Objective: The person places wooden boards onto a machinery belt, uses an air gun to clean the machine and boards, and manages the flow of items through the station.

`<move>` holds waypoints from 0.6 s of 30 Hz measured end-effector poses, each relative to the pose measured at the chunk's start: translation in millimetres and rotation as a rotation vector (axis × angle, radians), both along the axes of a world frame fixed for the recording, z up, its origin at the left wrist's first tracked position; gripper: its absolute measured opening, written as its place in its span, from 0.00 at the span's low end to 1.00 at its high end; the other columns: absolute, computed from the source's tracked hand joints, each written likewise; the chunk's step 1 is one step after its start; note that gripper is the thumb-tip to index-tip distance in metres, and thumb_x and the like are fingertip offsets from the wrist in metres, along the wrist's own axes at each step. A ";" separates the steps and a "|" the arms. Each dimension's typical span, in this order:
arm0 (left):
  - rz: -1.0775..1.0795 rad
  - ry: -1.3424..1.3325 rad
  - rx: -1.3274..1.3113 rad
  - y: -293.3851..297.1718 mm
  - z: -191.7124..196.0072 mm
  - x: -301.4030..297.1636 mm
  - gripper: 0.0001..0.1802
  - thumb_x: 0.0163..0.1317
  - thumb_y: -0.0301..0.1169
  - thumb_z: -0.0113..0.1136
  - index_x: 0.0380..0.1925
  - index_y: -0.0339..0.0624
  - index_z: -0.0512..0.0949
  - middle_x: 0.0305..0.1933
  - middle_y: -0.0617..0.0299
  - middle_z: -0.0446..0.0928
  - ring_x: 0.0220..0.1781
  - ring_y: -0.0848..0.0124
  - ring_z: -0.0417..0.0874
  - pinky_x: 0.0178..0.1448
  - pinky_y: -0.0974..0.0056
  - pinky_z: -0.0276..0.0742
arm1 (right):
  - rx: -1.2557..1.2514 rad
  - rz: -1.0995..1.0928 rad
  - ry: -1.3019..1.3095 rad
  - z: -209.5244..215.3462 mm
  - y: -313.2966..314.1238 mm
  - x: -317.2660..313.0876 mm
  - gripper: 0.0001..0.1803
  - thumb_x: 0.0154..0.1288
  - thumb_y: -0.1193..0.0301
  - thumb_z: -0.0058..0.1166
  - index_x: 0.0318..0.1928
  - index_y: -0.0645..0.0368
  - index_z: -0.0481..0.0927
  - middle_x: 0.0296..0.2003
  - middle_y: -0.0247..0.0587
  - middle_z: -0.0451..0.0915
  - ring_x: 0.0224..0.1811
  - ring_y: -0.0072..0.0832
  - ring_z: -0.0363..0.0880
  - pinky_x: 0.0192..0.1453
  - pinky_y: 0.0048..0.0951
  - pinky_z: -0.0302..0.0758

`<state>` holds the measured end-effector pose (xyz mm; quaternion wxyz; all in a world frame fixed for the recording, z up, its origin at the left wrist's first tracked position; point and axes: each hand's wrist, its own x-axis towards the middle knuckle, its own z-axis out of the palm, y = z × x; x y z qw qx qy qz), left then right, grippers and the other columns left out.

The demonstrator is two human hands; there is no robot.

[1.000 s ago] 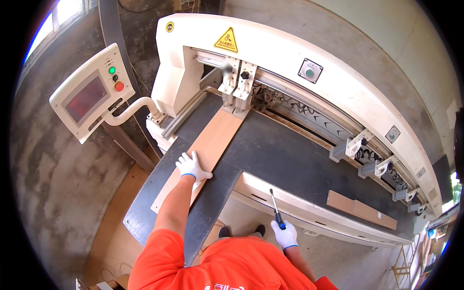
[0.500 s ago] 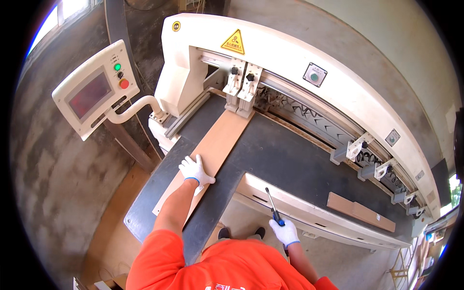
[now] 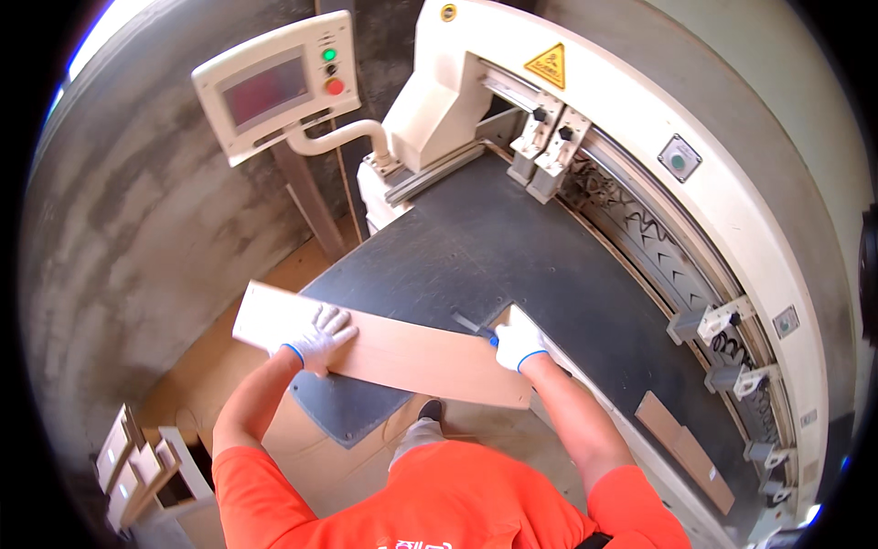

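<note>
A long flat wooden board [image 3: 416,352] lies slantwise across the front of the dark machine table [image 3: 402,247], its ends reaching past the table edges. My left hand [image 3: 320,339], in a white glove, grips the board near its left end, fingers spread over the top face. At the board's right end, my gloved right hand [image 3: 519,345] is closed round a blue-handled tool [image 3: 476,327] with a long thin shaft. The shaft points left over the board's far edge; its exact kind is blurred. Whether the right fingers also grip the board is hidden.
Behind the table stands a white machine beam [image 3: 622,82] with two clamp heads [image 3: 551,146]. A control panel [image 3: 274,87] rises at far left. Stepped wooden pieces [image 3: 684,448] lie on the table at right. Cut boards [image 3: 146,467] are stacked at lower left.
The board has come out from under the clamp heads, nearer me, and turned crosswise. My left hand moved with it; my right hand brought the tool up to its right end. The view has shifted.
</note>
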<state>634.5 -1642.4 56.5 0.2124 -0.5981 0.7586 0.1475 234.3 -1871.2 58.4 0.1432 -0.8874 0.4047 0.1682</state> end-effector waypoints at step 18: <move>1.056 0.096 -0.491 8.3 -37.5 -177.8 0.64 0.38 0.63 0.75 0.76 0.44 0.65 0.78 0.32 0.56 0.75 0.31 0.60 0.77 0.29 0.53 | 0.735 0.539 -0.049 -10.9 204.0 -55.2 0.21 0.61 0.65 0.54 0.55 0.49 0.84 0.46 0.55 0.89 0.48 0.56 0.88 0.53 0.52 0.82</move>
